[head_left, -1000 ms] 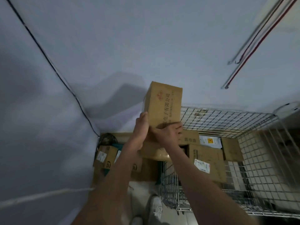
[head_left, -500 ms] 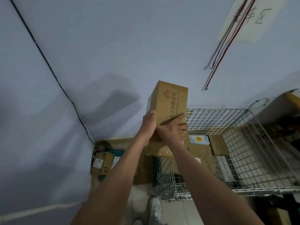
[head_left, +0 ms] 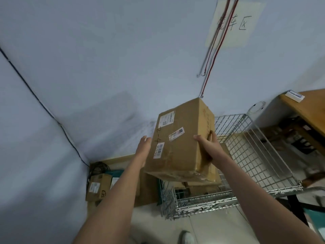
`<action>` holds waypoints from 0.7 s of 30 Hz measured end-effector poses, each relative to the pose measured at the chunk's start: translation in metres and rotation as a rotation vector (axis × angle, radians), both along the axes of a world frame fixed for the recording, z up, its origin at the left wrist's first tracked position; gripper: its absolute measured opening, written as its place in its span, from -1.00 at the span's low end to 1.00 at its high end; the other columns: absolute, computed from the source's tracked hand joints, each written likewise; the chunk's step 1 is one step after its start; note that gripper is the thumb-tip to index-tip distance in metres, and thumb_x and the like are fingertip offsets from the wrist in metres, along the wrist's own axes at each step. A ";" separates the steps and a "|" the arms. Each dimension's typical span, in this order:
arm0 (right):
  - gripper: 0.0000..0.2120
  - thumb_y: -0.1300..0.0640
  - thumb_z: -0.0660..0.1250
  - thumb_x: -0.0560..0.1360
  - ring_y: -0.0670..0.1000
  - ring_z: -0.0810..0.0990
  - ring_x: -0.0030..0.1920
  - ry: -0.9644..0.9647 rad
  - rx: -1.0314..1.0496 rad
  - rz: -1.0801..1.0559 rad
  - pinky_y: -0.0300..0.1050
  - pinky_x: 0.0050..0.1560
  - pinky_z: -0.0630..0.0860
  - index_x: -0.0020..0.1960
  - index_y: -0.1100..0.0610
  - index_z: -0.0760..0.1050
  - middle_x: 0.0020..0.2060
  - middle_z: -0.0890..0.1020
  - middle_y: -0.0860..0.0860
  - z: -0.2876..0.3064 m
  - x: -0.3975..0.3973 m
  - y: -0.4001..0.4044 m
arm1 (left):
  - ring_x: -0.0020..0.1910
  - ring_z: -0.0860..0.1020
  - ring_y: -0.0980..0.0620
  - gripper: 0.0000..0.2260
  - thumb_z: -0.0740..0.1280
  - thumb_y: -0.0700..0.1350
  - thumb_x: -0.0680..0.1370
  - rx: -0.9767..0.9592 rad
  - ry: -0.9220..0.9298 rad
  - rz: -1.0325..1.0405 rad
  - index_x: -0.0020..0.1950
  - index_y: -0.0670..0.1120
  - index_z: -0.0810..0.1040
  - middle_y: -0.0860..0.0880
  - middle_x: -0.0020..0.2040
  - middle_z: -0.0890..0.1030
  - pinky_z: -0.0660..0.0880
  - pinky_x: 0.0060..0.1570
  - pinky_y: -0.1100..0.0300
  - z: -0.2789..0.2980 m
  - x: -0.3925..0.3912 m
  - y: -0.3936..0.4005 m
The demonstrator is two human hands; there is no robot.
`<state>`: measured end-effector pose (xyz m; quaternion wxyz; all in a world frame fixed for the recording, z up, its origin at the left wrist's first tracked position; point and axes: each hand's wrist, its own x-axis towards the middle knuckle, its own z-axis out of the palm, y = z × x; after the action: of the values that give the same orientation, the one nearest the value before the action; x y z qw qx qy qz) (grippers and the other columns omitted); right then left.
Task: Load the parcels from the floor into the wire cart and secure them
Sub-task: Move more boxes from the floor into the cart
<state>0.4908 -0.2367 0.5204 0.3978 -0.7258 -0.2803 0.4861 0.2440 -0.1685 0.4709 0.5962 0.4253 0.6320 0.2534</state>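
I hold a brown cardboard parcel (head_left: 182, 143) with white shipping labels in the air over the left end of the wire cart (head_left: 246, 155). My left hand (head_left: 144, 148) presses flat against the parcel's left side. My right hand (head_left: 209, 143) grips its right side, fingers wrapped over the edge. Other cardboard parcels lie inside the cart, mostly hidden under the held one. On the floor left of the cart sits a small labelled parcel (head_left: 98, 187) beside flat cardboard (head_left: 146, 189).
Grey walls meet in a corner at left, with a black cable (head_left: 44, 106) running down to a coil on the floor. Red and grey hooked cords (head_left: 212, 50) hang on the wall by a paper sign. A wooden table (head_left: 304, 108) stands at right.
The parcel has turned so its labelled face points at me and it has moved right, over the cart. My hands have spread apart to its two sides. The view has swung right.
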 end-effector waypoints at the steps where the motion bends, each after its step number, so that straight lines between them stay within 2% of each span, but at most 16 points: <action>1: -0.06 -0.11 0.53 0.38 0.11 0.51 0.13 0.052 0.002 0.004 0.10 0.09 0.53 0.56 -0.21 0.00 0.29 0.39 0.03 0.000 0.016 -0.004 | 0.44 0.37 -0.17 -0.42 0.12 0.28 0.59 -0.049 -0.006 -0.009 0.56 0.05 0.20 -0.08 0.52 0.34 0.29 0.44 -0.17 -0.011 0.008 0.001; 3: -0.06 -0.15 0.53 0.35 0.18 0.54 0.15 0.117 0.005 0.016 0.19 0.12 0.56 0.54 -0.27 0.03 0.28 0.43 0.09 -0.003 0.045 -0.009 | 0.32 0.49 -0.17 -0.36 0.16 0.36 0.50 -0.110 -0.021 -0.021 0.48 0.05 0.29 -0.11 0.38 0.50 0.37 0.37 -0.23 -0.031 0.026 0.004; 6: -0.18 -0.13 0.51 0.38 0.22 0.55 0.18 0.177 0.045 0.064 0.27 0.14 0.57 0.51 -0.27 0.14 0.26 0.48 0.13 -0.006 0.098 -0.015 | 0.19 0.59 -0.13 -0.45 0.20 0.35 0.52 -0.171 -0.091 -0.080 0.36 0.02 0.46 -0.11 0.19 0.64 0.43 0.32 -0.16 -0.007 0.061 -0.007; 8: -0.21 -0.17 0.51 0.36 0.22 0.57 0.18 0.221 0.076 0.100 0.24 0.08 0.61 0.49 -0.25 0.21 0.28 0.51 0.15 -0.007 0.138 -0.019 | 0.13 0.64 -0.13 -0.49 0.24 0.36 0.52 -0.223 -0.177 -0.111 0.25 0.03 0.57 -0.10 0.09 0.70 0.46 0.30 -0.12 0.008 0.086 -0.013; 10: -0.23 -0.23 0.52 0.32 0.19 0.59 0.11 0.270 0.088 0.141 0.15 -0.02 0.63 0.46 -0.23 0.28 0.31 0.51 0.19 -0.011 0.179 -0.021 | 0.11 0.65 -0.13 -0.50 0.27 0.36 0.52 -0.212 -0.221 -0.073 0.24 0.02 0.59 -0.10 0.06 0.72 0.49 0.25 -0.09 0.013 0.114 -0.014; 11: -0.23 -0.25 0.53 0.31 0.21 0.59 0.13 0.301 0.090 0.147 0.18 0.01 0.62 0.45 -0.21 0.31 0.33 0.50 0.20 -0.013 0.199 -0.022 | 0.08 0.66 -0.13 -0.51 0.26 0.34 0.53 -0.205 -0.243 -0.042 0.24 0.01 0.60 -0.11 0.06 0.72 0.53 0.18 -0.06 0.014 0.130 -0.016; 14: -0.25 -0.23 0.51 0.35 0.33 0.52 0.29 0.399 0.130 0.154 0.43 0.21 0.47 0.46 -0.13 0.32 0.35 0.51 0.22 -0.023 0.254 -0.023 | -0.08 0.70 -0.10 -0.54 0.23 0.29 0.57 -0.151 -0.292 0.012 0.20 -0.03 0.61 -0.14 0.03 0.72 0.58 -0.09 0.06 0.018 0.179 -0.021; 16: -0.30 -0.23 0.46 0.40 0.41 0.45 0.33 0.426 0.125 0.190 0.53 0.29 0.33 0.47 -0.14 0.32 0.36 0.49 0.25 -0.030 0.286 -0.022 | -0.13 0.68 -0.11 -0.53 0.24 0.28 0.57 -0.154 -0.319 0.044 0.21 -0.07 0.60 -0.17 0.04 0.71 0.58 -0.13 0.07 0.018 0.209 -0.025; 18: -0.35 -0.24 0.41 0.45 0.48 0.42 0.20 0.427 0.107 0.207 0.55 0.35 0.18 0.47 -0.13 0.32 0.37 0.45 0.31 -0.037 0.313 -0.022 | -0.16 0.67 -0.12 -0.53 0.25 0.27 0.56 -0.158 -0.314 0.065 0.20 -0.08 0.58 -0.17 0.00 0.71 0.57 -0.15 0.07 0.017 0.232 -0.029; 19: -0.35 -0.25 0.40 0.45 0.39 0.38 0.13 0.423 0.088 0.199 0.55 0.36 0.14 0.47 -0.10 0.34 0.35 0.44 0.32 -0.039 0.324 -0.022 | -0.16 0.67 -0.12 -0.53 0.25 0.26 0.56 -0.155 -0.314 0.075 0.21 -0.09 0.56 -0.16 -0.03 0.71 0.57 -0.16 0.07 0.015 0.242 -0.029; 21: -0.31 -0.33 0.39 0.41 0.30 0.41 0.19 0.447 0.033 0.239 0.56 0.37 0.15 0.45 -0.05 0.40 0.30 0.49 0.27 -0.034 0.341 -0.018 | -0.14 0.68 -0.13 -0.53 0.28 0.25 0.55 -0.150 -0.327 0.077 0.24 -0.10 0.54 -0.16 -0.04 0.71 0.58 -0.15 0.05 0.014 0.256 -0.028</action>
<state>0.8316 -0.2543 0.4862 0.4014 -0.5553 -0.2772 0.6736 0.5004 -0.1961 0.4851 0.7109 0.3082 0.5595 0.2942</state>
